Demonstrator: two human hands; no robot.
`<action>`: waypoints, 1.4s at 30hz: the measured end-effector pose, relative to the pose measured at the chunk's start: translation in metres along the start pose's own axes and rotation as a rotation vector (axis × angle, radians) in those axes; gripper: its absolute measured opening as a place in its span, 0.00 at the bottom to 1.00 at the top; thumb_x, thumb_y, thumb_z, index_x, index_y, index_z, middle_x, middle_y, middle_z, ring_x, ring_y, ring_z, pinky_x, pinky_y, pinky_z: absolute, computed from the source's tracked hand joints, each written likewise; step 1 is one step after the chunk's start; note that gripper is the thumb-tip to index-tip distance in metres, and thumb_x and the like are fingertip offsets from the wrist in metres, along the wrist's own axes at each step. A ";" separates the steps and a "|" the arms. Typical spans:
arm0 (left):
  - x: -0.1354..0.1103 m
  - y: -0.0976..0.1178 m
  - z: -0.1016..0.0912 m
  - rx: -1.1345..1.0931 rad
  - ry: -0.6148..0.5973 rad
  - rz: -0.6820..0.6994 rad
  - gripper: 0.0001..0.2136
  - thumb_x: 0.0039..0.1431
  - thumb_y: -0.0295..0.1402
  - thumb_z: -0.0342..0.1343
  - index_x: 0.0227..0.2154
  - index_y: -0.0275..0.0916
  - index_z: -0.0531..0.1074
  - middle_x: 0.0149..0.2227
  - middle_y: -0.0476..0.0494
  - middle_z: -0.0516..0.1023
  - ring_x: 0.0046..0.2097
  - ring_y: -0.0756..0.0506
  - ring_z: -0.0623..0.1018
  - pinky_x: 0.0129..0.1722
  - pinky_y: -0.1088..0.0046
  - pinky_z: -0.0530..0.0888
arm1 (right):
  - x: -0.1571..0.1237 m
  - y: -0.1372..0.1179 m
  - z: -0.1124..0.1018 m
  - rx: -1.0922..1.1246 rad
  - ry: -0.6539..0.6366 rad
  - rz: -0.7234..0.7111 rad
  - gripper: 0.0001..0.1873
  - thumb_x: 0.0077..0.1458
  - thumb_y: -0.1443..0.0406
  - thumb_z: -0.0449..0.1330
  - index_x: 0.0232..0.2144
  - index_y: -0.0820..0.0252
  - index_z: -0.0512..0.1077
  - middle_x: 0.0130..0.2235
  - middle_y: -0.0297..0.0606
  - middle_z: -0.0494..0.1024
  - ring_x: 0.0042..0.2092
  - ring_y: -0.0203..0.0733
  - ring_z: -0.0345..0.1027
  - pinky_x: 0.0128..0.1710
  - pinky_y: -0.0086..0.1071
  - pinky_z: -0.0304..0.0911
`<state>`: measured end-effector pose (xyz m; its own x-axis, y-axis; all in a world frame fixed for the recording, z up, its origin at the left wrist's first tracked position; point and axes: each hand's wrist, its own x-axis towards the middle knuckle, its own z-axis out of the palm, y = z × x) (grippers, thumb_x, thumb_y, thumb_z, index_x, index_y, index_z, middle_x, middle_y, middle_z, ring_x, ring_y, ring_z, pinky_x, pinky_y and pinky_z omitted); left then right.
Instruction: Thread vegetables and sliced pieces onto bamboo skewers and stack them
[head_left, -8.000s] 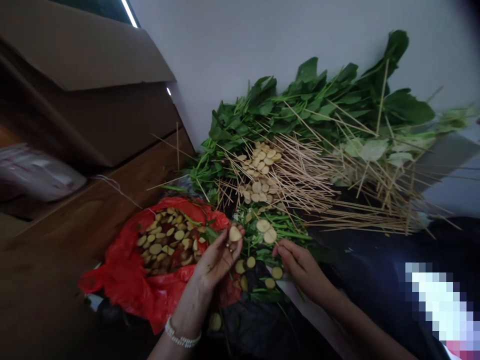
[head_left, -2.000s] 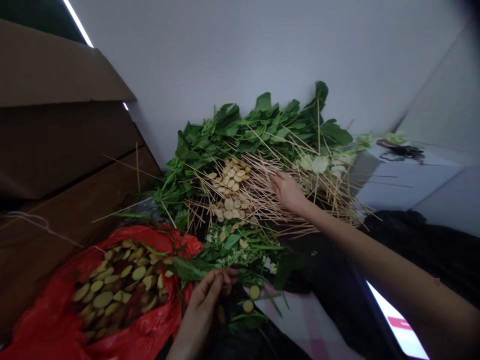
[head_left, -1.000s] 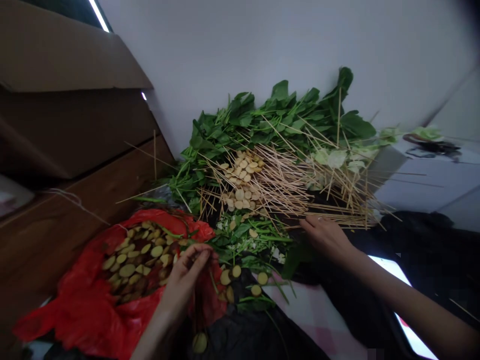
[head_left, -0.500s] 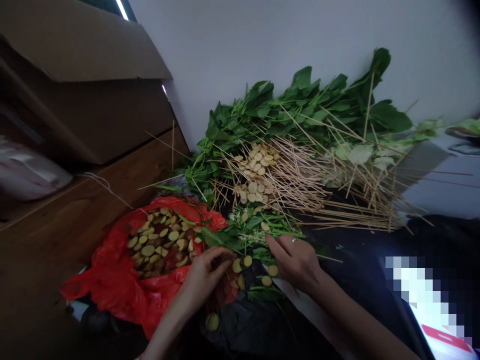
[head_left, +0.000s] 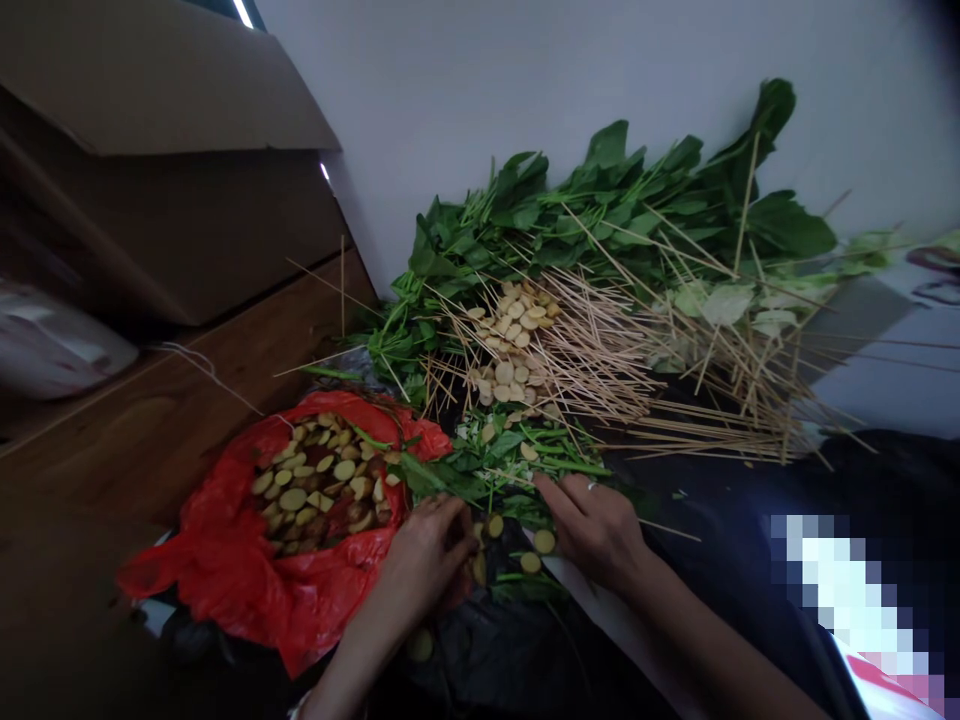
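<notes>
My right hand [head_left: 596, 520] is closed around a thin wooden skewer [head_left: 671, 530], which sticks out on both sides of the fist. Over a few loose potato slices [head_left: 544, 541], my left hand [head_left: 439, 540] has its fingers pinched together; whatever lies between the fingertips is hidden. Just left of that hand, an opened red plastic bag [head_left: 225, 500] holds many cut potato slices [head_left: 294, 499]. Cut green stems and leaves [head_left: 517, 465] lie under and beyond both hands.
Behind the hands lie a heap of wooden skewers [head_left: 600, 360], skewered pale slices [head_left: 510, 380], and leafy greens [head_left: 540, 220] along the white wall [head_left: 450, 90]. Pale cabbage-like leaves [head_left: 724, 305] are at the right. A cardboard box [head_left: 172, 220] stands at the left, and black plastic [head_left: 510, 650] spreads in front.
My left hand has shifted slightly right, and its fingertips now cover part of the potato slices beside it. My right hand stays almost in place, still gripping the skewer.
</notes>
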<state>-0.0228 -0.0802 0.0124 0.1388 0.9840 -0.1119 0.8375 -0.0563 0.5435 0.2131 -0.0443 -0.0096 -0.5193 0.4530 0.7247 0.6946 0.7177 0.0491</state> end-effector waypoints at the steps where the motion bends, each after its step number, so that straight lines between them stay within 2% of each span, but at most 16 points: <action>1: 0.000 0.000 0.001 -0.047 0.008 0.014 0.01 0.52 0.30 0.55 0.27 0.42 0.70 0.32 0.47 0.74 0.39 0.42 0.72 0.38 0.70 0.64 | 0.000 0.000 0.000 0.002 -0.005 0.001 0.20 0.53 0.77 0.52 0.48 0.68 0.71 0.28 0.36 0.71 0.28 0.37 0.62 0.28 0.32 0.51; 7: 0.003 -0.005 0.005 -0.211 0.042 0.052 0.07 0.48 0.28 0.57 0.32 0.44 0.74 0.32 0.48 0.74 0.38 0.42 0.72 0.38 0.69 0.63 | -0.002 -0.001 -0.002 0.007 -0.032 0.013 0.19 0.55 0.75 0.52 0.49 0.67 0.70 0.28 0.36 0.72 0.29 0.36 0.64 0.27 0.31 0.53; 17: 0.004 0.000 0.001 -0.172 0.002 0.053 0.05 0.47 0.28 0.57 0.28 0.43 0.73 0.32 0.48 0.74 0.41 0.41 0.71 0.40 0.69 0.64 | -0.002 0.000 -0.002 0.008 -0.016 0.009 0.18 0.55 0.75 0.52 0.48 0.68 0.70 0.29 0.37 0.72 0.29 0.37 0.63 0.27 0.31 0.53; 22: 0.003 0.000 -0.004 -0.255 -0.031 0.062 0.12 0.49 0.28 0.58 0.38 0.44 0.75 0.34 0.47 0.76 0.39 0.42 0.73 0.39 0.69 0.66 | 0.000 -0.001 -0.004 0.003 -0.016 0.014 0.18 0.56 0.74 0.51 0.48 0.67 0.70 0.28 0.36 0.71 0.29 0.37 0.63 0.28 0.31 0.54; 24: 0.006 0.000 -0.010 -0.348 -0.001 0.054 0.13 0.51 0.29 0.58 0.41 0.43 0.75 0.35 0.46 0.77 0.40 0.42 0.74 0.41 0.68 0.67 | 0.000 -0.002 -0.004 0.005 -0.010 0.016 0.18 0.55 0.75 0.51 0.48 0.67 0.70 0.28 0.37 0.72 0.29 0.37 0.63 0.27 0.31 0.53; 27: 0.009 -0.001 -0.018 -0.564 0.097 0.004 0.07 0.51 0.32 0.61 0.35 0.40 0.75 0.33 0.45 0.77 0.37 0.44 0.75 0.39 0.70 0.70 | -0.001 -0.004 -0.005 0.023 -0.005 0.017 0.21 0.54 0.77 0.51 0.49 0.67 0.69 0.29 0.37 0.71 0.29 0.37 0.63 0.28 0.31 0.53; 31: 0.011 -0.001 -0.016 -1.070 0.146 -0.108 0.10 0.48 0.33 0.65 0.31 0.38 0.71 0.31 0.48 0.77 0.34 0.49 0.76 0.37 0.75 0.72 | -0.003 -0.009 -0.007 0.019 -0.035 0.008 0.24 0.55 0.76 0.49 0.54 0.65 0.68 0.27 0.34 0.69 0.27 0.37 0.61 0.27 0.32 0.52; 35: 0.011 0.003 -0.007 -1.527 0.111 -0.291 0.16 0.46 0.27 0.68 0.39 0.38 0.73 0.35 0.47 0.79 0.37 0.50 0.79 0.39 0.78 0.75 | -0.004 -0.015 -0.008 0.003 -0.052 -0.012 0.26 0.57 0.77 0.49 0.57 0.63 0.65 0.27 0.33 0.68 0.25 0.36 0.59 0.27 0.32 0.51; 38: 0.012 0.007 -0.002 -1.685 0.130 -0.399 0.13 0.46 0.23 0.67 0.36 0.36 0.75 0.35 0.46 0.80 0.37 0.51 0.80 0.38 0.80 0.76 | -0.002 -0.018 -0.009 -0.012 -0.062 -0.006 0.26 0.57 0.78 0.48 0.56 0.63 0.66 0.26 0.32 0.68 0.24 0.36 0.58 0.26 0.33 0.50; 42: 0.013 0.010 0.002 -1.739 0.158 -0.429 0.08 0.47 0.25 0.66 0.32 0.37 0.75 0.35 0.47 0.80 0.36 0.51 0.80 0.35 0.79 0.77 | 0.000 -0.021 -0.011 -0.030 -0.046 -0.003 0.26 0.56 0.79 0.48 0.55 0.63 0.68 0.25 0.32 0.67 0.23 0.35 0.57 0.26 0.34 0.49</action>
<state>-0.0114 -0.0682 0.0149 -0.0497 0.8917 -0.4499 -0.6748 0.3021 0.6734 0.2036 -0.0648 -0.0032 -0.5432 0.4752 0.6922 0.7074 0.7031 0.0725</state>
